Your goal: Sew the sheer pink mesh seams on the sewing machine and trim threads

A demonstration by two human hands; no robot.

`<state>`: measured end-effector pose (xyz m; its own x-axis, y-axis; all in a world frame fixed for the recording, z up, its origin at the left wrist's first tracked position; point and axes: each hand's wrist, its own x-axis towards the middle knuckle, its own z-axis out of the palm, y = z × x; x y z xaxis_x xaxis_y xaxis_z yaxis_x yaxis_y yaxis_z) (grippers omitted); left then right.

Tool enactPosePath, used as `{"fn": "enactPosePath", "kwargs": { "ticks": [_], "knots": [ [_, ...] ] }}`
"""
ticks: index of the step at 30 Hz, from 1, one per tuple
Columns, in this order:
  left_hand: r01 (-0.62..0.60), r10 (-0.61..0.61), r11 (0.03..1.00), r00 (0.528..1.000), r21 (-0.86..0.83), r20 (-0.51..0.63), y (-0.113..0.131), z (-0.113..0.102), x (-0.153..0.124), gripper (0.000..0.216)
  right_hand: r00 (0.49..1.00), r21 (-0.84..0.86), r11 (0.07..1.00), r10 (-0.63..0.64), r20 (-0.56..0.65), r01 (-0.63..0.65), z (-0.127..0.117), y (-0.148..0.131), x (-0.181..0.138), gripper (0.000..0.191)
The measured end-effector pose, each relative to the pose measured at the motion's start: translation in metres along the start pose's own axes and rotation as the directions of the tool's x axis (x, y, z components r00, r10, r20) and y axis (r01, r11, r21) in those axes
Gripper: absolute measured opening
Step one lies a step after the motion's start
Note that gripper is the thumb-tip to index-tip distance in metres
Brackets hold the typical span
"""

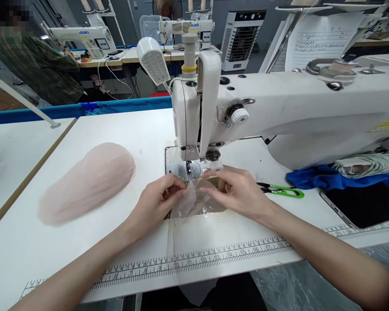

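Note:
In the head view my left hand (160, 195) pinches the edge of a thin, see-through white fabric (188, 203) just in front of the presser foot (189, 168). The fabric hangs down over the table's front edge. Beside it, on the right, my right hand (235, 188) has thumb and forefinger apart. Its thumb is over the fabric and its forefinger reaches close to the needle area. The white sewing machine (194, 108) stands over both hands. A soft, pale pink sheer cloth (90, 183) lies bunched on the table left of my left hand.
Green-handled scissors (287, 192) lie right of my right hand, partly hidden by it. Farther right are a phone (366, 205), a blue cloth (314, 177) and a coiled pale cord (365, 166). A printed ruler (184, 262) runs along the front edge. A person (39, 65) is at the back left.

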<state>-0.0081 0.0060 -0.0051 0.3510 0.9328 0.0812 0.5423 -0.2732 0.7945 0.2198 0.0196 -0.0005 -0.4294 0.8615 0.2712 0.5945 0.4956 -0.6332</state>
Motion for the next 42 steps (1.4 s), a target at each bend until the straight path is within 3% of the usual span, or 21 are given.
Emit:
{"fn": "enactPosePath", "kwargs": {
  "ticks": [3,6,9,13,16,20,25,34,37,40,42],
  "knots": [
    [-0.088,0.088,0.993,0.996,-0.082,-0.003,0.001,0.002,0.001,0.012,0.958,0.388,0.893,0.133,0.254,-0.227,0.002,-0.008,0.000,0.042],
    [-0.219,0.219,0.972,0.976,-0.080,-0.015,0.002,0.003,0.001,0.013,0.891,0.554,0.734,0.154,0.427,-0.393,0.007,-0.011,0.001,0.029],
    [-0.213,0.214,0.975,0.977,-0.062,0.002,0.005,0.005,-0.001,0.011,0.934,0.540,0.778,0.165,0.318,-0.321,0.015,-0.009,0.001,0.021],
    [-0.015,0.021,0.997,0.997,-0.082,0.070,0.012,0.008,-0.005,0.039,0.988,0.366,0.918,0.123,0.097,-0.150,0.024,-0.011,-0.001,0.018],
    [0.116,-0.102,0.984,0.989,-0.134,0.109,0.014,0.009,-0.005,0.028,0.995,0.317,0.944,0.071,0.070,-0.089,0.025,-0.014,-0.002,0.016],
    [0.256,-0.204,0.915,0.960,-0.312,0.190,0.012,0.003,0.000,0.016,0.995,0.371,0.924,0.061,0.085,-0.088,0.022,-0.014,-0.001,0.011],
    [0.325,-0.226,0.826,0.939,-0.460,0.258,0.009,-0.001,0.003,0.015,0.995,0.381,0.920,0.074,0.066,-0.094,0.017,-0.007,-0.001,0.009],
    [0.069,-0.036,0.977,0.986,-0.204,0.165,0.004,0.006,-0.001,0.016,0.993,0.261,0.958,-0.121,-0.006,0.119,0.019,-0.007,-0.005,0.012],
    [-0.081,0.082,0.995,0.997,-0.052,0.002,0.006,0.006,-0.002,0.013,0.994,0.257,0.960,-0.109,-0.010,0.108,0.021,-0.005,-0.006,0.010],
    [-0.260,0.278,0.958,0.946,0.120,-0.168,0.009,0.007,-0.004,0.009,0.998,0.252,0.965,-0.069,-0.006,0.069,0.023,-0.004,-0.007,0.013],
    [-0.334,0.362,0.928,0.910,0.163,-0.200,0.009,0.009,-0.005,0.009,0.997,0.252,0.964,-0.080,-0.015,0.081,0.024,-0.004,-0.008,0.016]
  ]
}}
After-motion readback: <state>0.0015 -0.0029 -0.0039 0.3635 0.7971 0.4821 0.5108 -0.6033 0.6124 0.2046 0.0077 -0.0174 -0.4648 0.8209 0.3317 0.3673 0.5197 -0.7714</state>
